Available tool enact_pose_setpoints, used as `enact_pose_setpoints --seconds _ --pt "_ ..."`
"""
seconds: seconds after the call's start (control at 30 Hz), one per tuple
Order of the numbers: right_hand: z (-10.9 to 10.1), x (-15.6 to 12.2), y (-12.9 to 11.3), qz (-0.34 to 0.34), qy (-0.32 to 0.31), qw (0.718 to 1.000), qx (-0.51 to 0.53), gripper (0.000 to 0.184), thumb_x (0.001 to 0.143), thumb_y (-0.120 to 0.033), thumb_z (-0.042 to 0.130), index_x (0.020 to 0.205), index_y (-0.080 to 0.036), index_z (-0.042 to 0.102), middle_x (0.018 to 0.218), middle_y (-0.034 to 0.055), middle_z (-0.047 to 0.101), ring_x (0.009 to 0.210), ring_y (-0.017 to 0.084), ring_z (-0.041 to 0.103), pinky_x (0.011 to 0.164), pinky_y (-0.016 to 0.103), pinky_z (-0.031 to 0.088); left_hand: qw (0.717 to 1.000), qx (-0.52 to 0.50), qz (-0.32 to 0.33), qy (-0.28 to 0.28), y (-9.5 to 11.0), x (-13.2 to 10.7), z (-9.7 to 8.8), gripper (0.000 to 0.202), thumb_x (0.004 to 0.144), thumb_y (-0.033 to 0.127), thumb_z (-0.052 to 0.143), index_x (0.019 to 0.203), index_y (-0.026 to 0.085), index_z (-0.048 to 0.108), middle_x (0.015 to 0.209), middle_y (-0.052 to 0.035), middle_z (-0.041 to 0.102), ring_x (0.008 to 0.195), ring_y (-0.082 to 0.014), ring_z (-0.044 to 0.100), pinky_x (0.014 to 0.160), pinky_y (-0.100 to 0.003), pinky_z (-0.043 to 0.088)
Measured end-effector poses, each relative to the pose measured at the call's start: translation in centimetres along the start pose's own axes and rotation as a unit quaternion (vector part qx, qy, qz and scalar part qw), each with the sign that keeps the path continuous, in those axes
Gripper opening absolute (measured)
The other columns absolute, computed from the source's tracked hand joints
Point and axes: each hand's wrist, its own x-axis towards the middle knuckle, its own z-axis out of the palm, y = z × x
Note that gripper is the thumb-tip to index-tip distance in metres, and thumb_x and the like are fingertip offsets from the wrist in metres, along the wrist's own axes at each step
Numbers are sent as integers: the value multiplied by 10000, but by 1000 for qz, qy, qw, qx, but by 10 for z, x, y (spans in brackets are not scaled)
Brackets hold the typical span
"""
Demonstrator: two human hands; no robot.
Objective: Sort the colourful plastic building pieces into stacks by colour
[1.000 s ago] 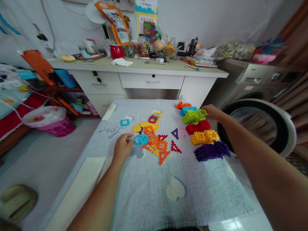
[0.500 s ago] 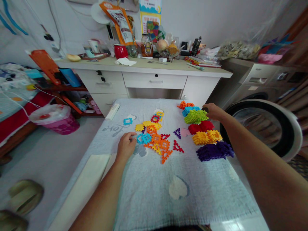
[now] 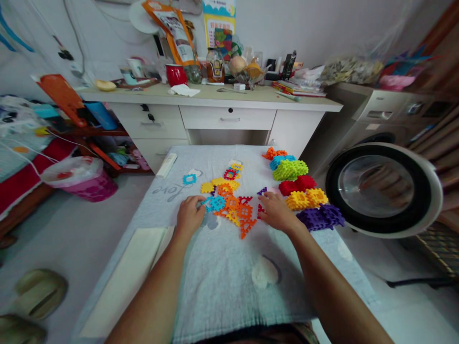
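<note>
My left hand (image 3: 191, 215) is closed at the left end of the light-blue interlocking plastic pieces (image 3: 217, 203), thumb and forefinger at their edge. These pieces lie against a flat cluster of orange square and triangular pieces (image 3: 233, 203), with yellow pieces (image 3: 224, 182) above. My right hand (image 3: 277, 211) is low over the cloth with fingers stretched out, partly covering a red triangular piece (image 3: 260, 210). Just beyond its fingertips lies a purple triangular piece (image 3: 262, 190). Nothing is visibly gripped in the right hand. Another red triangle (image 3: 245, 199) lies beside the orange squares.
Color-sorted stacks line the right edge: orange (image 3: 273, 153), blue (image 3: 281, 161), green (image 3: 290, 170), red (image 3: 298, 185), yellow (image 3: 306, 198) and purple (image 3: 320, 218). A blue square (image 3: 189, 178) lies at the left. A washing machine door (image 3: 383, 188) stands open at right.
My right hand has moved left and nearer from the green stack to the loose triangles. The left hand stays by the light-blue pieces. The view has shifted slightly.
</note>
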Motion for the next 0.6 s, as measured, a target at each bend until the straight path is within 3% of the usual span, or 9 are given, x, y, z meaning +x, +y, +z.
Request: enact_pose_setpoints --seconds 0.13,0.33,0.5,0.6 --pt "20 5 3 17 -17 999 25 462 844 -177 599 1305 -148 612 1332 189 586 1205 297 552 1030 394 404 1000 7 7 -3 0 0 0 269 779 253 556 1005 215 695 1053 -78 691 997 -237 647 975 -387 492" --pt "28 9 3 3 73 986 148 434 864 -87 505 1279 -135 626 1255 136 634 1166 198 586 1023 282 417 1000 14 12 -10 0 1 0 264 785 262 560 1003 209 701 1063 -84 687 969 -235 653 960 -396 502" --pt "33 13 7 67 154 979 118 462 903 -107 427 1311 -183 630 1360 130 607 1291 250 508 1116 382 363 1000 10 13 -17 1 2 -1 254 782 245 562 994 219 699 1061 -73 689 987 -226 650 961 -375 499" --pt "38 18 8 81 126 985 84 498 956 -224 439 1447 -213 522 1568 103 435 1416 312 368 1152 483 301 1000 10 12 -18 0 2 -1 250 783 246 562 991 216 698 1061 -75 687 990 -225 648 952 -370 500"
